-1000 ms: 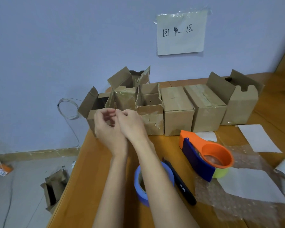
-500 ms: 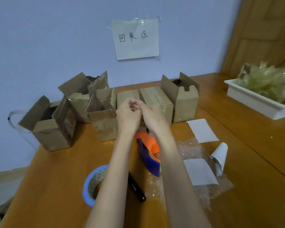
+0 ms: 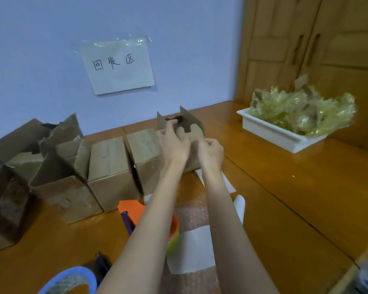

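An open cardboard box [image 3: 197, 132] with raised flaps stands at the right end of a row of boxes along the wall. My left hand [image 3: 173, 143] is in front of its left flap, fingers curled and one fingertip up at the flap's edge. My right hand [image 3: 211, 152] is just to the right, against the box's front top edge, with fingers curled and thumb meeting the fingertips. Whether either hand pinches the cardboard or something small and clear is not visible.
Closed boxes [image 3: 113, 166] and torn open boxes [image 3: 57, 177] fill the row to the left. A white tray [image 3: 272, 132] of crumpled yellowish film sits at right. An orange tape dispenser [image 3: 132, 211], blue tape roll [image 3: 72, 279], black pen [image 3: 101, 264], bubble wrap [image 3: 191, 215] and paper sheets [image 3: 191, 249] lie near me.
My view swung right, bringing the white tray into sight. Both hands moved from the left boxes to the rightmost open box and drew slightly apart.
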`<action>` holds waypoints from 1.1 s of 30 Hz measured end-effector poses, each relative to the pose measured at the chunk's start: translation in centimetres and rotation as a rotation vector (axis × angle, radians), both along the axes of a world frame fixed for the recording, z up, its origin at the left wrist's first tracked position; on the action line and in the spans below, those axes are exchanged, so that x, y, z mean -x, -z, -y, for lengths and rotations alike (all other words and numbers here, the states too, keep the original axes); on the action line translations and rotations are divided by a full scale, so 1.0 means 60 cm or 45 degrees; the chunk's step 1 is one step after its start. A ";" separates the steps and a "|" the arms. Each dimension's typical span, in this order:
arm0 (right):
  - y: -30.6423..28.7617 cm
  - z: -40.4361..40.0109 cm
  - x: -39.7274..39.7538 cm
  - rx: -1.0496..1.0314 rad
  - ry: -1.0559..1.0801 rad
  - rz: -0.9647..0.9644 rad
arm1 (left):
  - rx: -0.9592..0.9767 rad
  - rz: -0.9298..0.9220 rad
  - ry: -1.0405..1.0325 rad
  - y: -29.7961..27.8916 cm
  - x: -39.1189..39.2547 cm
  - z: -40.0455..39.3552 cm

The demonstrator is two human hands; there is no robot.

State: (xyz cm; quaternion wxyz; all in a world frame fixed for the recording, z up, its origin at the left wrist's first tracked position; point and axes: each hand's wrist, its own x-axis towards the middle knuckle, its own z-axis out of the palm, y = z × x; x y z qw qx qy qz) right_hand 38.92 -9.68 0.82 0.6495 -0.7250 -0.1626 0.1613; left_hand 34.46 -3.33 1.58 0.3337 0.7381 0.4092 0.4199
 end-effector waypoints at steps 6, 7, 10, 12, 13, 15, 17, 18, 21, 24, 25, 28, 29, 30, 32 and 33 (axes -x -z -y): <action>0.015 -0.018 -0.044 0.068 -0.022 -0.027 | -0.012 -0.442 -0.136 0.004 -0.030 -0.014; 0.019 -0.023 -0.046 0.075 -0.062 -0.034 | -0.018 -0.493 -0.132 0.008 -0.031 -0.015; 0.034 -0.035 -0.045 0.076 -0.162 -0.055 | -0.063 -0.494 -0.143 0.016 -0.033 -0.019; 0.045 -0.039 -0.043 0.050 -0.173 -0.046 | -0.069 -0.409 -0.132 0.016 -0.031 -0.019; 0.049 -0.040 -0.042 0.035 -0.161 -0.037 | -0.056 -0.372 -0.123 0.016 -0.030 -0.019; 0.054 -0.039 -0.039 0.018 -0.119 -0.013 | -0.024 -0.311 -0.105 0.014 -0.027 -0.014; 0.054 -0.033 -0.039 0.025 -0.079 0.026 | -0.019 -0.274 -0.090 0.012 -0.025 -0.007; 0.053 -0.029 -0.038 0.034 -0.061 0.047 | -0.015 -0.263 -0.077 0.009 -0.023 -0.003; 0.048 -0.014 -0.033 0.060 -0.028 0.124 | -0.007 -0.268 -0.042 0.003 -0.016 0.007; 0.041 0.006 -0.018 0.137 0.036 0.259 | -0.029 -0.257 -0.014 -0.007 -0.002 0.021; 0.037 0.014 -0.011 0.151 0.054 0.295 | -0.042 -0.257 -0.011 -0.010 0.005 0.028; 0.024 0.046 0.010 0.145 0.054 0.288 | -0.106 -0.313 -0.030 -0.022 0.027 0.052; 0.019 0.058 0.017 0.158 0.039 0.280 | -0.138 -0.332 -0.039 -0.024 0.035 0.060; 0.015 0.071 0.024 0.176 0.024 0.275 | -0.171 -0.351 -0.045 -0.026 0.045 0.069; 0.008 0.096 0.037 0.206 -0.001 0.265 | -0.228 -0.377 -0.066 -0.028 0.063 0.089; 0.005 0.108 0.044 0.208 -0.004 0.261 | -0.255 -0.386 -0.080 -0.030 0.074 0.099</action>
